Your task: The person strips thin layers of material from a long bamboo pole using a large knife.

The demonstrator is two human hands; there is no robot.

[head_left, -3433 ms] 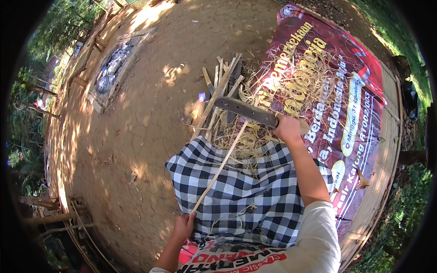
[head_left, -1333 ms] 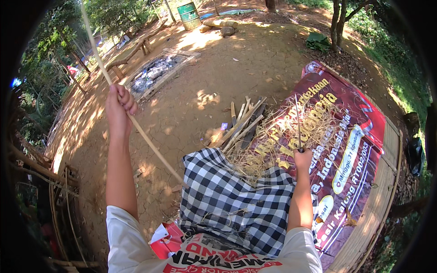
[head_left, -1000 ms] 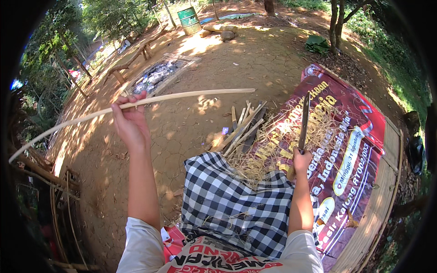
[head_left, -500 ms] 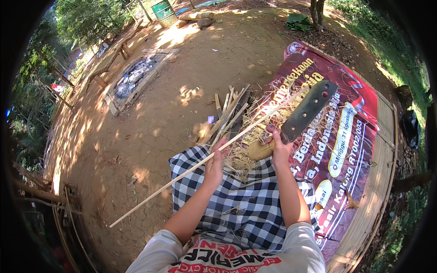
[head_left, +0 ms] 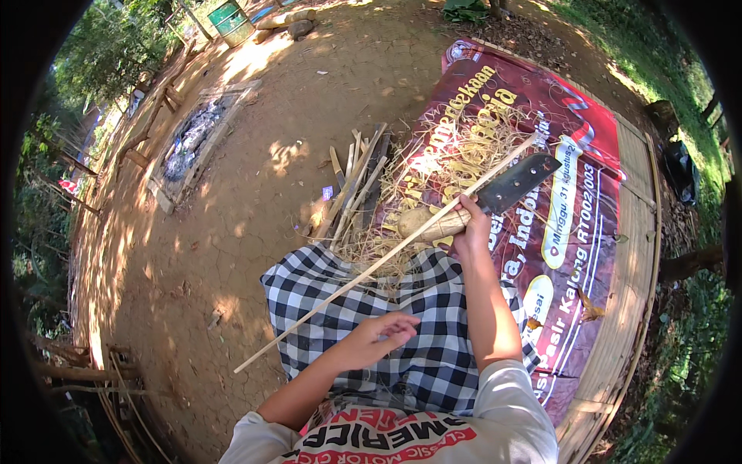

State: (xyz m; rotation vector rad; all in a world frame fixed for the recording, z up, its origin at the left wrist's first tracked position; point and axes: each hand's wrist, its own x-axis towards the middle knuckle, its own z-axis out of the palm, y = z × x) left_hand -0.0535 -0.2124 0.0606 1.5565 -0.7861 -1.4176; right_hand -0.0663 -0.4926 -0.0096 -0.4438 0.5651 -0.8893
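My right hand (head_left: pixel 471 226) grips a cleaver by its pale wooden handle (head_left: pixel 430 224). Its dark broad blade (head_left: pixel 516 182) points up and to the right over the banner. A long thin bamboo strip (head_left: pixel 332 298) lies slanted across my lap, running from the dirt at lower left up past my right hand to the blade. My left hand (head_left: pixel 379 338) hovers just below the strip over the black-and-white checked cloth (head_left: pixel 433 363) on my lap, fingers loosely spread and holding nothing.
Split bamboo slats (head_left: pixel 354 179) and pale shavings (head_left: pixel 440 139) are piled in front of my knees. A red printed banner (head_left: pixel 572 139) covers a bamboo platform (head_left: pixel 635 232) at right. An ash pit (head_left: pixel 189 139) and a green barrel (head_left: pixel 230 15) lie beyond on bare dirt.
My left hand swung the strip down from overhead onto my lap, then let go and drew back toward me. My right hand tilted the cleaver from upright to slanting right.
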